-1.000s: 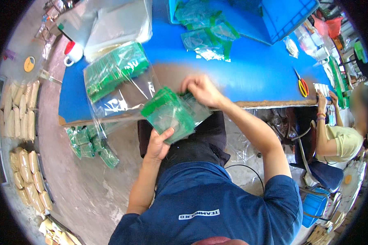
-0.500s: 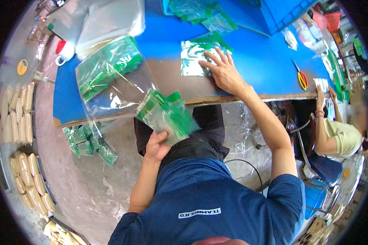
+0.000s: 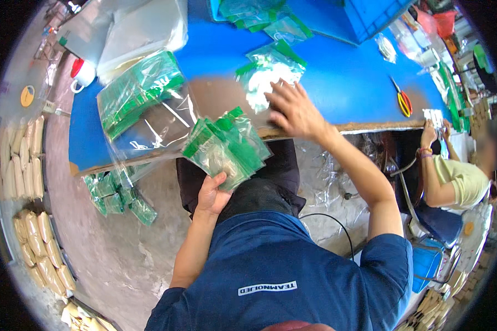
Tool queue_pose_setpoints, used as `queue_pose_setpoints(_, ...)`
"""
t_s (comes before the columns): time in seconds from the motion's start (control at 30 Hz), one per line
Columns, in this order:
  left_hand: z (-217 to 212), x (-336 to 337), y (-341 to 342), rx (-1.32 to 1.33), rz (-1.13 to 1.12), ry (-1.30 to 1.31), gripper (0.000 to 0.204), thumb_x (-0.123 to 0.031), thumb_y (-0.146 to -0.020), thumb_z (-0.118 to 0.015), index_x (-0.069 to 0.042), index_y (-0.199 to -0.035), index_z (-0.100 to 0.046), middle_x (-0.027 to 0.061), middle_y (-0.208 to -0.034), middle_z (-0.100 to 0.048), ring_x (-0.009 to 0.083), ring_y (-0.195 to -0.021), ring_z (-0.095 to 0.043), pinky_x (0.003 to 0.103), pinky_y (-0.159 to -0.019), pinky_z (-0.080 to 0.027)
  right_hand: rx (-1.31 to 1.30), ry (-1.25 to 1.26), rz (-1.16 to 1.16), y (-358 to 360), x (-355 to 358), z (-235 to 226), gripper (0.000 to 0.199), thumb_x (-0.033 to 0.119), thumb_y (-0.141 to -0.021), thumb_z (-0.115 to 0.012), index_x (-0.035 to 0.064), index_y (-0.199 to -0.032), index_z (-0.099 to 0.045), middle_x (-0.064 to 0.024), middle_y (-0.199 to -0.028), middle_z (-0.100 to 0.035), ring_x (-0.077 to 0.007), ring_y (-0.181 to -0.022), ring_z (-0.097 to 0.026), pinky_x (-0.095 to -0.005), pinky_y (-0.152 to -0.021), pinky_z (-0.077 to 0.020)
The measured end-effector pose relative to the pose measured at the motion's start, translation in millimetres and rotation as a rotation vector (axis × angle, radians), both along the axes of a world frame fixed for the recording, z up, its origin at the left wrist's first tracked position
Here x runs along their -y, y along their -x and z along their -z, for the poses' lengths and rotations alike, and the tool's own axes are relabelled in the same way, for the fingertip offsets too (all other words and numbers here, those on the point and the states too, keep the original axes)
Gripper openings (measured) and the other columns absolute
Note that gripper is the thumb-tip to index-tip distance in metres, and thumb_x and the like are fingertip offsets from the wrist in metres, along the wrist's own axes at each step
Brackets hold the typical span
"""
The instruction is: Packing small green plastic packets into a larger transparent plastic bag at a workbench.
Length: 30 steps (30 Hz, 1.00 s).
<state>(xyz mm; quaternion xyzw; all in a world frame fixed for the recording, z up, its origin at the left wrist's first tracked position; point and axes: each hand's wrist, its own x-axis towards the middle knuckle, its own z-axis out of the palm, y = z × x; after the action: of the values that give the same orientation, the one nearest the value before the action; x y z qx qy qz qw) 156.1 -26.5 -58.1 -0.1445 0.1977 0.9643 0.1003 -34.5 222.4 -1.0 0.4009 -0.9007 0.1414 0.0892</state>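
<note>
The left hand (image 3: 211, 194) is clenching the lower edge of a fanned stack of green-topped clear packets (image 3: 226, 148), holding it just below the blue table (image 3: 337, 83) edge. Up and to the right of that grip, the right hand (image 3: 292, 110) is lying open, fingers spread, pressing on a small pile of packets (image 3: 268, 74) on the table. A large clear bag of packets (image 3: 141, 99) is lying to the left.

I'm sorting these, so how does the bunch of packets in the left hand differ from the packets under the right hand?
The bunch of packets is fanned, off the table, gripped by the left hand. The packets on the table lie flat, the right hand on their near edge. Both are clear with green tops.
</note>
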Motion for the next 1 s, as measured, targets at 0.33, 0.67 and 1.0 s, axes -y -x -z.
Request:
queue_pose_setpoints(0.33, -14, -5, -2, -0.001, 0.072, -0.014, 0.072, -0.008, -0.084, -0.073, -0.004, -0.146, -0.037, 0.0121, -0.143, -0.049, 0.0338, -0.136, -0.045, 0.053, -0.115, -0.036, -0.206, -0.001, 0.302, 16, 15, -6, 0.057, 0.049, -0.097, -0.053, 0.0036, -0.132, -0.055, -0.0262, -0.142, -0.047, -0.0455, -0.131, -0.042, -0.0586, -0.107, -0.0334)
queue_pose_setpoints(0.67, -6, -1, 7, 0.002, 0.049, 0.119, 0.071, -0.009, -0.084, -0.072, -0.003, -0.145, -0.037, 0.0133, -0.142, -0.051, 0.0360, -0.132, -0.048, 0.062, -0.112, -0.036, -0.365, 0.219, 0.356, 31, 59, -17, 0.033, 0.027, -0.100, -0.050, 0.0013, -0.118, -0.062, -0.0217, -0.124, -0.061, -0.0402, -0.116, -0.057, -0.0495, -0.100, -0.0435)
queue_pose_setpoints(1.0, -15, -9, -6, -0.037, 0.015, 0.150, 0.072, -0.007, -0.082, -0.074, -0.007, -0.146, -0.039, 0.0118, -0.142, -0.051, 0.0325, -0.132, -0.050, 0.056, -0.113, -0.038, 0.089, 0.477, 0.149, 107, 38, -14, 0.054, 0.049, -0.099, -0.051, 0.0028, -0.124, -0.061, -0.0249, -0.125, -0.061, -0.0393, -0.120, -0.056, -0.0528, -0.102, -0.0427)
